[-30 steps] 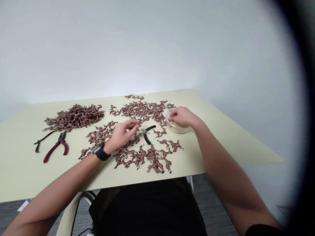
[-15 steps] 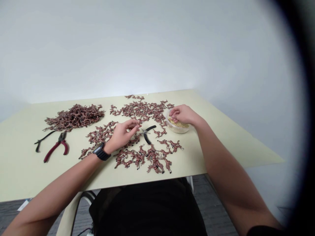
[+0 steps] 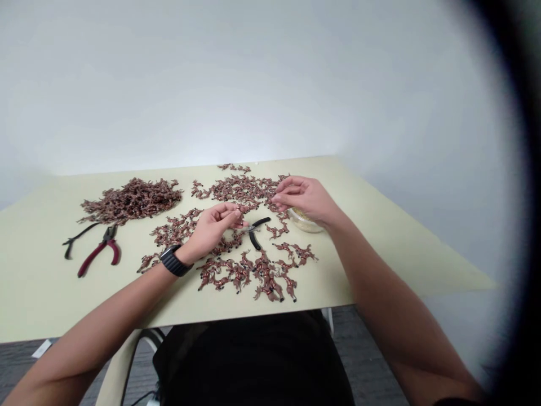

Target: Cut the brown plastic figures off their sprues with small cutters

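While figurines (image 3: 266,273) lie spread mid-frame, a left-side heap (image 3: 133,202) apparently untouched, your left hand (image 3: 214,226) and right hand (image 3: 307,200) curl narrow, contents unclear.

Black clothing (image 3: 253,361) and a ridged black wristwatch (image 3: 173,261) are worn.

We find the figurine heap (image 3: 133,202) in the left half of the table (image 3: 38,293), nearer the rear edge than the front. Before the heap lie the left pliers (image 3: 101,247), with a further tool (image 3: 71,243) on their left. Loose figurines (image 3: 243,188) spread from the rear edge toward the front edge, around the central pliers (image 3: 254,239). Right of these, we see the tub (image 3: 305,226), small parts (image 3: 302,213) inside.
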`<state>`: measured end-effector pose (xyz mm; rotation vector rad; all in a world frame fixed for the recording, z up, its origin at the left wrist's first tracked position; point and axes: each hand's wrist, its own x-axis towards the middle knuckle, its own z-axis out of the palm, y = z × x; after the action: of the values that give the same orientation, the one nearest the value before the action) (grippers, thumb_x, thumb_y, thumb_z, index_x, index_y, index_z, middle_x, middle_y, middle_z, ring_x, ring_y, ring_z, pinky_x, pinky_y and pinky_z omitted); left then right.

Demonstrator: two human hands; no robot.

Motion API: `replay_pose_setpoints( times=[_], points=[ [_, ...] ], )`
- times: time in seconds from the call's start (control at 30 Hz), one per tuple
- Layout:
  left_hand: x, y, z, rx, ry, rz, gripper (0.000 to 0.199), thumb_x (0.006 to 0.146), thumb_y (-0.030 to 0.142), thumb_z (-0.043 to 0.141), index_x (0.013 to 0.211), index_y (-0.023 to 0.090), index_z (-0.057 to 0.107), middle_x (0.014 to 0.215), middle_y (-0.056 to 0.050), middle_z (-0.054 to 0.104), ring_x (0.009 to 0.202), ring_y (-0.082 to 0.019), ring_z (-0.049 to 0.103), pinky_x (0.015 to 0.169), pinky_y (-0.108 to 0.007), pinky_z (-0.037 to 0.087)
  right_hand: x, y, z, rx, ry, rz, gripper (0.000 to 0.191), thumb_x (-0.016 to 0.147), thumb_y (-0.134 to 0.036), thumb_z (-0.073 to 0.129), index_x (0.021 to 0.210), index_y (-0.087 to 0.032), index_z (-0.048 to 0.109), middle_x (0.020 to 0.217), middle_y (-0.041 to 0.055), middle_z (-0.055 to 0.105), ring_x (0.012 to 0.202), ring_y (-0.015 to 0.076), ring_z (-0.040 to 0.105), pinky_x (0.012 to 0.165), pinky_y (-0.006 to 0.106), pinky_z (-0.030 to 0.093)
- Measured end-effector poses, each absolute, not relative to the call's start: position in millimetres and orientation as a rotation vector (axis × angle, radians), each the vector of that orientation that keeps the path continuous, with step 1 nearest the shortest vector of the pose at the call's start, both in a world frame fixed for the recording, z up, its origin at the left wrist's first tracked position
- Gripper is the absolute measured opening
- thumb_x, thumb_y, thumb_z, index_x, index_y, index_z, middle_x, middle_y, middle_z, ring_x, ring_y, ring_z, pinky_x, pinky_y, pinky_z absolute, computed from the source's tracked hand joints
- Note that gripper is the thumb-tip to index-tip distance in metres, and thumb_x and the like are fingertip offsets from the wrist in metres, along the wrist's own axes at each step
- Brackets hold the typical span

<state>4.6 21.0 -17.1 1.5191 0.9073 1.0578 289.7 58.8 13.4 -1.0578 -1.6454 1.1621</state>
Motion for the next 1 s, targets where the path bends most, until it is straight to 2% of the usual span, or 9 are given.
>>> replay_pose_setpoints(
  times=[0.07, 0.13, 0.37, 0.57, 0.73, 0.87, 1.0],
  points=[
    [8, 19, -16, 1.436, 0.864, 1.059, 0.034, 0.093, 0.047, 0.075, 0.112, 0.018, 0.070, 0.121, -0.010, 0.076, 0.097, -0.022, 0.078, 0.092, -0.039, 0.064, 269, 47, 13, -1.034, -1.670, 1.176, 0.029, 0.083, -0.040, 0.084, 0.100, -0.021, 0.070, 0.095, 0.0093, 0.079, 0.081, 0.0210, 0.077, 0.077, 0.038, 0.065],
    [10, 17, -15, 1.401, 0.837, 1.053, 0.033, 0.093, 0.046, 0.076, 0.109, 0.018, 0.070, 0.122, -0.010, 0.076, 0.095, -0.022, 0.078, 0.092, -0.039, 0.064, 252, 40, 10, -1.034, -1.698, 1.158, 0.026, 0.085, -0.038, 0.083, 0.098, -0.022, 0.068, 0.094, 0.0079, 0.079, 0.078, 0.0204, 0.077, 0.072, 0.036, 0.064],
    [12, 15, -16, 1.430, 0.820, 1.035, 0.029, 0.094, 0.043, 0.075, 0.106, 0.017, 0.071, 0.103, -0.008, 0.076, 0.093, -0.020, 0.077, 0.091, -0.036, 0.062, 233, 40, -4, -1.045, -1.648, 1.176, 0.024, 0.087, -0.035, 0.081, 0.094, -0.021, 0.063, 0.091, 0.0061, 0.079, 0.070, 0.0185, 0.075, 0.061, 0.032, 0.058],
    [12, 15, -16, 1.434, 0.822, 1.067, 0.031, 0.094, 0.045, 0.075, 0.108, 0.018, 0.069, 0.101, -0.006, 0.076, 0.092, -0.020, 0.077, 0.092, -0.036, 0.062, 228, 43, -13, -1.055, -1.669, 1.204, 0.020, 0.094, -0.039, 0.072, 0.098, -0.019, 0.071, 0.089, 0.0081, 0.079, 0.069, 0.0171, 0.073, 0.062, 0.032, 0.059],
    [14, 13, -22, 1.567, 0.920, 1.097, 0.032, 0.096, 0.046, 0.073, 0.111, 0.018, 0.069, 0.082, -0.002, 0.075, 0.082, -0.018, 0.075, 0.087, -0.034, 0.061, 225, 36, -14, -1.141, -1.786, 0.937, 0.019, 0.097, -0.036, 0.064, 0.092, -0.020, 0.072, 0.084, 0.0060, 0.076, 0.065, 0.0156, 0.067, 0.056, 0.028, 0.050],
    [15, 12, -26, 1.589, 0.938, 1.128, 0.034, 0.096, 0.046, 0.073, 0.113, 0.018, 0.068, 0.087, -0.004, 0.077, 0.086, -0.019, 0.076, 0.085, -0.032, 0.060, 225, 32, -12, -1.171, -1.870, 0.790, 0.020, 0.098, -0.035, 0.062, 0.087, -0.020, 0.070, 0.079, 0.0040, 0.073, 0.063, 0.0145, 0.062, 0.054, 0.027, 0.043],
    [15, 12, -26, 1.607, 0.939, 1.136, 0.034, 0.095, 0.046, 0.073, 0.113, 0.017, 0.069, 0.093, -0.006, 0.078, 0.091, -0.021, 0.077, 0.088, -0.034, 0.060, 226, 35, -13, -1.204, -1.846, 0.960, 0.024, 0.100, -0.041, 0.060, 0.090, -0.021, 0.069, 0.083, 0.0053, 0.075, 0.058, 0.0140, 0.064, 0.051, 0.027, 0.045]
  ],
)
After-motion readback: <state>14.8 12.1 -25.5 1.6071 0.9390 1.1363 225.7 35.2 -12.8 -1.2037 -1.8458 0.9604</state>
